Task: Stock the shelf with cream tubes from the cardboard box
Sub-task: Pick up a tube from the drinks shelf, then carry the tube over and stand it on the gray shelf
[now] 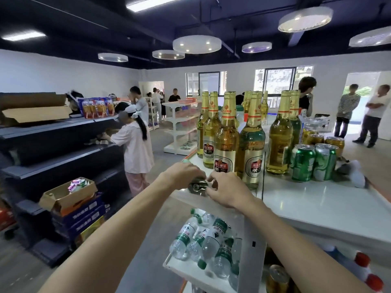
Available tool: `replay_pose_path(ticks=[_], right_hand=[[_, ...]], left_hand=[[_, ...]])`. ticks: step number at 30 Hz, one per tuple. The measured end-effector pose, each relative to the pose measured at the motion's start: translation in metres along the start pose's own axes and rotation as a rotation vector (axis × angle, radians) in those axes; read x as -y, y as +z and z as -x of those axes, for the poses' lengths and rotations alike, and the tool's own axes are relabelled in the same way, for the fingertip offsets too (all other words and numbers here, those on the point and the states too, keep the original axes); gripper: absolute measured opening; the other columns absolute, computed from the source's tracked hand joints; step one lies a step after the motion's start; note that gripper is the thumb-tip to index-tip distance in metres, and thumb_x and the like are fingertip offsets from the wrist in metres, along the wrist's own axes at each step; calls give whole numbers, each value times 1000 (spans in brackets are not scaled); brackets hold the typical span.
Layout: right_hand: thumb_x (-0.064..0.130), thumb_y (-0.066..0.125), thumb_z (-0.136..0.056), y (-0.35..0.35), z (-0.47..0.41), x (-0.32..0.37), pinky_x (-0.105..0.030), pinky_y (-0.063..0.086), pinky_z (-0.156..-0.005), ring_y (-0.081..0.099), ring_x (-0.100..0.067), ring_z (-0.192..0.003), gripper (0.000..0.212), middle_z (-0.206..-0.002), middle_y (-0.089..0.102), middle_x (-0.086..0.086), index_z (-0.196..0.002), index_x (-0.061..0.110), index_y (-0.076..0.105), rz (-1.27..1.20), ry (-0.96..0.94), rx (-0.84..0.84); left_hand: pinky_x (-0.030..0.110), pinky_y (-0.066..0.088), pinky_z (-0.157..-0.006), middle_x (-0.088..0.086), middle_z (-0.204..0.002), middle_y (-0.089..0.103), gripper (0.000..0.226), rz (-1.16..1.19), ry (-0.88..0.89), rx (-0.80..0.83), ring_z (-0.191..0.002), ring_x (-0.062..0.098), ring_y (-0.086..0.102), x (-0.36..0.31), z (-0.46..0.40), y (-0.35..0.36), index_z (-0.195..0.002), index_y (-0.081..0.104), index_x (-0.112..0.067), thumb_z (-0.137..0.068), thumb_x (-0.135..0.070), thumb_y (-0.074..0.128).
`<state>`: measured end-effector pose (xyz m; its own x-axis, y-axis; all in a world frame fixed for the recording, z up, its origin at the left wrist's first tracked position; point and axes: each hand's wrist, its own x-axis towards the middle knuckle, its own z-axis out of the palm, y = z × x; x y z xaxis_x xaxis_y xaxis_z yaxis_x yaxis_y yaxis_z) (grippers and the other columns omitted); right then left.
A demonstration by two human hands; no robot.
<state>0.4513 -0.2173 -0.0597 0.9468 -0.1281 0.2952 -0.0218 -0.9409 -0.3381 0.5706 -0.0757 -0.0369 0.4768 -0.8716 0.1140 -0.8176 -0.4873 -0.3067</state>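
Observation:
Both of my hands meet over a small silvery object (197,186) lying on the top of the white shelf (254,192). My left hand (183,172) curls over its left side, and my right hand (224,188) pinches its right end. What the object is cannot be made out. An open cardboard box (63,195) sits on stacked blue cartons at the lower left, out of reach, with pink-and-white packs (78,184) showing inside it.
Tall beer bottles (226,142) stand just behind my hands, with green cans (313,161) to their right. Water bottles (203,240) lie on the lower shelf. Dark shelving (53,144) lines the left, where a person in pink (137,149) works. Other people stand at the back.

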Motion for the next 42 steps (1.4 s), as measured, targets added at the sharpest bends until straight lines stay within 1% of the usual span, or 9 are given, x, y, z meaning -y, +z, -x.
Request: replay_pose_path(ticks=[4,11,21,26,29,31,34,38,42], right_hand=[[37,63,-86,5,-9,4,-37,58,-72,65,-19,-81,27,-91,69,0,-108,23,64,9,25,-9],[40,68,-85,25,-39,43,-40,55,-87,65,-24,-103,46,-115,68,-5,-123,16,59,-103,17,-58],[46,81,-72,63,-93,159,-38,55,-78,67,-24,-92,42,-96,72,-1,-102,19,67,-446,-71,-131],[33,82,-78,89,-102,216,-22,40,-69,59,-13,-84,37,-94,68,3,-108,18,68,-583,-192,-51],[31,82,-77,101,-109,239,-22,51,-73,67,-15,-88,31,-92,70,6,-104,21,71,-551,-307,26],[34,81,-77,107,-111,250,-18,52,-71,66,-12,-86,28,-89,69,11,-101,23,70,-488,-394,67],[27,79,-76,122,-114,274,-33,58,-80,69,-15,-91,29,-97,72,6,-102,20,67,-515,-506,148],[28,76,-77,139,-106,310,-20,52,-73,66,-8,-90,36,-97,68,10,-109,24,60,-570,-558,265],[39,81,-68,164,-103,342,-18,49,-63,62,-1,-79,40,-88,67,13,-98,24,59,-611,-514,267]], left_hand=[[33,49,-68,0,-113,66,45,90,-38,-94,-100,24,63,13,0,-5,-121,53,-21,-81,-15,72],[38,57,-84,-6,-113,71,61,560,-363,-466,-91,12,65,42,31,-33,-121,58,-26,-69,-42,86],[34,54,-61,-7,-80,66,48,419,-692,-616,-71,15,63,108,119,-44,-85,59,-24,-65,-62,79],[30,49,-59,-5,-78,66,46,396,-781,-605,-67,12,60,134,175,-48,-80,55,-24,-65,-58,81],[31,56,-74,-3,-101,72,54,492,-728,-491,-73,8,65,154,215,-54,-112,62,-23,-69,-46,85],[24,52,-74,-6,-110,69,58,504,-682,-396,-72,-2,61,165,239,-61,-125,61,-24,-73,-28,86],[23,49,-71,-10,-99,68,41,456,-710,-302,-70,-3,59,176,270,-65,-110,69,-20,-73,-22,86],[27,57,-65,-16,-76,62,24,427,-773,-291,-64,1,60,190,304,-60,-87,66,-24,-74,-17,85],[31,60,-66,-5,-79,68,20,397,-820,-298,-67,8,64,209,337,-52,-87,70,-18,-74,-16,84]])
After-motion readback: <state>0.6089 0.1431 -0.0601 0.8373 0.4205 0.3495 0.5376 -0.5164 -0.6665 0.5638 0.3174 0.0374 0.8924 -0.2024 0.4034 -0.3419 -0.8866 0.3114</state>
